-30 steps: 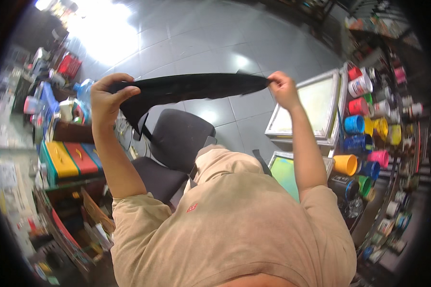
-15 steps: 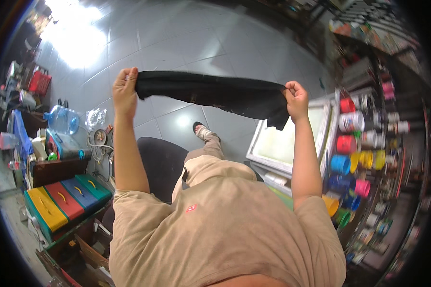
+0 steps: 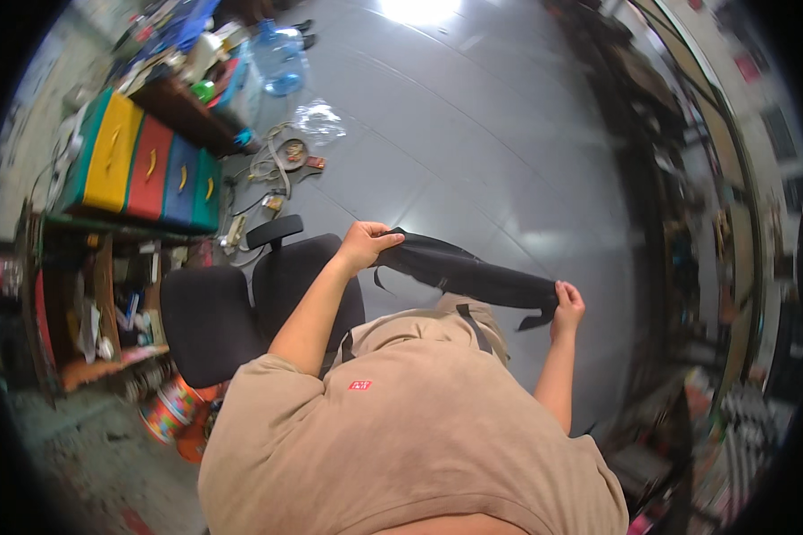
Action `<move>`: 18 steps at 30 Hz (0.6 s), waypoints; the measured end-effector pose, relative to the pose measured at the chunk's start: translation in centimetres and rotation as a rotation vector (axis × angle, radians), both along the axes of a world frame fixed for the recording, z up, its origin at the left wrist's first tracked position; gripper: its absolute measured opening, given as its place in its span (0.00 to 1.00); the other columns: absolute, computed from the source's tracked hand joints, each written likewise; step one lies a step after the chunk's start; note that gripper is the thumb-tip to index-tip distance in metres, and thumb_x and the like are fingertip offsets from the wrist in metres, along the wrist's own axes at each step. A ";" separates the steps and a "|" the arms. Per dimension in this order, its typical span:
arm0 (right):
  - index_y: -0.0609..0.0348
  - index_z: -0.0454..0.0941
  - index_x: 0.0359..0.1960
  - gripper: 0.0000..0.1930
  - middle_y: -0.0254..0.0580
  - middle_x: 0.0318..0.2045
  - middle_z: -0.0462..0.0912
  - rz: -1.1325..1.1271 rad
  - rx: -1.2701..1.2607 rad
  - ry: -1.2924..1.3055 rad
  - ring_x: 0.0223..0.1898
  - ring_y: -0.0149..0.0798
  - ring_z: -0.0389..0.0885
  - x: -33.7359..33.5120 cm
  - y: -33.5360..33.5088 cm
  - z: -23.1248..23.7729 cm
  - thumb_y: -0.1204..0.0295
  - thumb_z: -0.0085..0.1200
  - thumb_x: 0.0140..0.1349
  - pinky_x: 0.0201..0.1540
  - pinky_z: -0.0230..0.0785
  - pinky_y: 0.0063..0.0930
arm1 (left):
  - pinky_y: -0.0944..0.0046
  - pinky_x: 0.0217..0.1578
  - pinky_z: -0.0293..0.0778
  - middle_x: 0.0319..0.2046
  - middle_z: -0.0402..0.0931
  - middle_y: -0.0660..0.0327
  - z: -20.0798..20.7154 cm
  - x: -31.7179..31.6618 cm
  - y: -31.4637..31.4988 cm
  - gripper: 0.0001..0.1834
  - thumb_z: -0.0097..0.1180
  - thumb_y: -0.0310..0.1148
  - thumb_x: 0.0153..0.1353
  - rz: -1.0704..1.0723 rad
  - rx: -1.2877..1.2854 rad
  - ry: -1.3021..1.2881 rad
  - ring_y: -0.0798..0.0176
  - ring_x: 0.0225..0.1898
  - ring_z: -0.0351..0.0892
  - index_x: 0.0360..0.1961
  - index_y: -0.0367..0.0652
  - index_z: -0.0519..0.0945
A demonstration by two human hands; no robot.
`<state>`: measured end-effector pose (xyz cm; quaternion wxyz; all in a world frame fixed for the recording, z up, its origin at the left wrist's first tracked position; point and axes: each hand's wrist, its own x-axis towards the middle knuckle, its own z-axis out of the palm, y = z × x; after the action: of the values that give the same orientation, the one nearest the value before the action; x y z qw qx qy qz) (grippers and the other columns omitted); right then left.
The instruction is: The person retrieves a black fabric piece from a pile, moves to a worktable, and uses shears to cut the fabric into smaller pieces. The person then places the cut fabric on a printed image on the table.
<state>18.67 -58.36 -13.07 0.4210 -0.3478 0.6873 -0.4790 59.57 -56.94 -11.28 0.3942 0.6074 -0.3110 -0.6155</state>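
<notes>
A long piece of black cloth is stretched between my two hands in front of my waist. My left hand pinches its upper left end, thumb on top. At the lower right end, my right hand grips the cloth between thumb and fingers. A loose flap hangs below the right hand, and a thin strip dangles near the left one. What the cloth is exactly, I cannot tell.
A black office chair stands at my left. Beyond it are a multicoloured drawer cabinet, cables, a plastic bag and a blue water jug on the grey tiled floor. Dark furniture lines the right side.
My body has turned to the right, so the rack of paint tubs has left the view. Both hands have come lower and closer to my body, still holding the black cloth.
</notes>
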 end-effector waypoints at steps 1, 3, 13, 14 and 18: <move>0.62 0.77 0.32 0.06 0.31 0.28 0.77 0.055 0.026 0.005 0.31 0.25 0.73 0.8 -2.7 -0.9 0.73 0.57 0.55 0.37 0.65 0.18 | 0.73 0.21 0.66 0.21 0.77 0.65 0.0 1.0 -0.9 0.09 0.62 0.32 0.51 0.106 -0.009 0.045 0.75 0.20 0.70 0.28 0.35 0.81; 0.62 0.76 0.32 0.06 0.31 0.28 0.77 0.182 0.049 0.000 0.31 0.25 0.73 3.5 -8.9 -2.0 0.73 0.57 0.55 0.36 0.65 0.18 | 0.74 0.24 0.67 0.23 0.77 0.65 -0.1 3.3 -2.7 0.10 0.61 0.32 0.52 0.299 -0.074 -0.024 0.75 0.22 0.71 0.28 0.35 0.80; 0.64 0.76 0.33 0.08 0.33 0.25 0.77 1.034 0.085 -0.006 0.27 0.25 0.72 27.4 -37.8 -4.7 0.73 0.58 0.53 0.31 0.64 0.18 | 0.74 0.35 0.70 0.31 0.78 0.62 -0.6 15.2 -13.3 0.09 0.55 0.28 0.57 1.003 -0.273 -0.023 0.73 0.32 0.75 0.37 0.32 0.78; 0.64 0.76 0.34 0.10 0.34 0.25 0.78 1.141 0.106 0.068 0.26 0.25 0.72 29.8 -39.6 -4.5 0.73 0.58 0.53 0.31 0.64 0.18 | 0.74 0.36 0.70 0.33 0.78 0.62 0.2 16.4 -13.6 0.10 0.55 0.27 0.57 1.038 -0.295 -0.104 0.73 0.33 0.75 0.39 0.32 0.77; 0.61 0.76 0.39 0.16 0.38 0.26 0.79 1.452 0.105 0.478 0.28 0.29 0.74 41.8 -43.4 -3.4 0.68 0.60 0.51 0.32 0.65 0.22 | 0.74 0.37 0.69 0.33 0.77 0.63 2.0 21.1 -11.6 0.11 0.55 0.27 0.57 1.346 -0.417 -0.228 0.73 0.34 0.74 0.39 0.31 0.77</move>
<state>60.48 -101.81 -16.43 0.4860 -0.7858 0.3805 0.0396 80.67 -68.52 -9.30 0.7618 0.6400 -0.0191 -0.0990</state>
